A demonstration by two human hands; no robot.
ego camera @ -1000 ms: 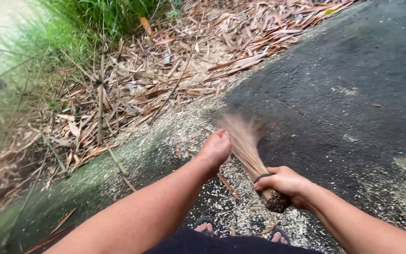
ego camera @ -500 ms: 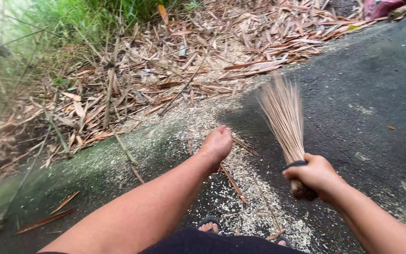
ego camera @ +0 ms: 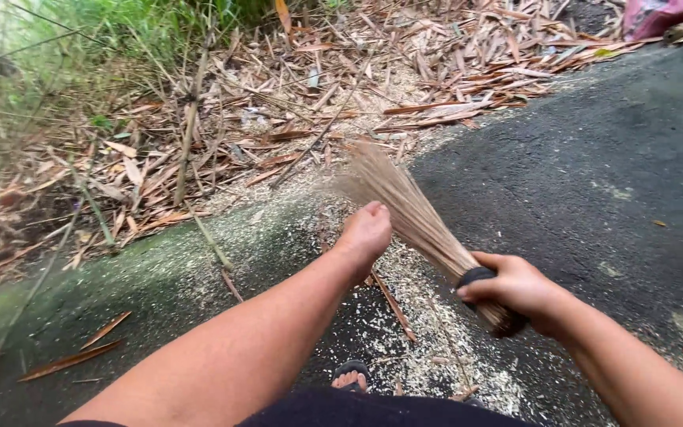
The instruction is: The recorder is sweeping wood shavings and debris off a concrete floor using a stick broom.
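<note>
at the bottom edge of the view a sandal (ego camera: 349, 374) with toes showing stood on the dark pavement (ego camera: 594, 182), just below a scatter of pale sawdust (ego camera: 405, 332). a dark garment covered the lowest strip of the frame.

the right hand (ego camera: 515, 289) was closed in a full fist around the bound end of a stick broom (ego camera: 416, 221). the butt of the handle stuck out below the fist, toward the person. a black band circled the bundle just above the thumb and forefinger. from the fist the broom ran up and to the left, so its bristles lay ahead of and to the left of the right hand. the fanned tips were blurred and lay over the sawdust at the pavement edge.

the left hand (ego camera: 367, 233) was curled into a loose fist, knuckles up, with nothing visible in it; whether it gripped anything underneath could not be told. it sat just beside the middle of the bristles, on their left side, and contact with them could not be confirmed.

a few long brown leaves (ego camera: 73, 357) lay on the greenish, mossy strip (ego camera: 160, 277) of pavement to the left.

farther out, a thick bed of dry leaves (ego camera: 341, 87) and thin twigs covered the ground beyond the pavement edge. green grass (ego camera: 120, 32) grew at the top left. a reddish object (ego camera: 658, 16) lay at the top right corner; its kind could not be told.
</note>
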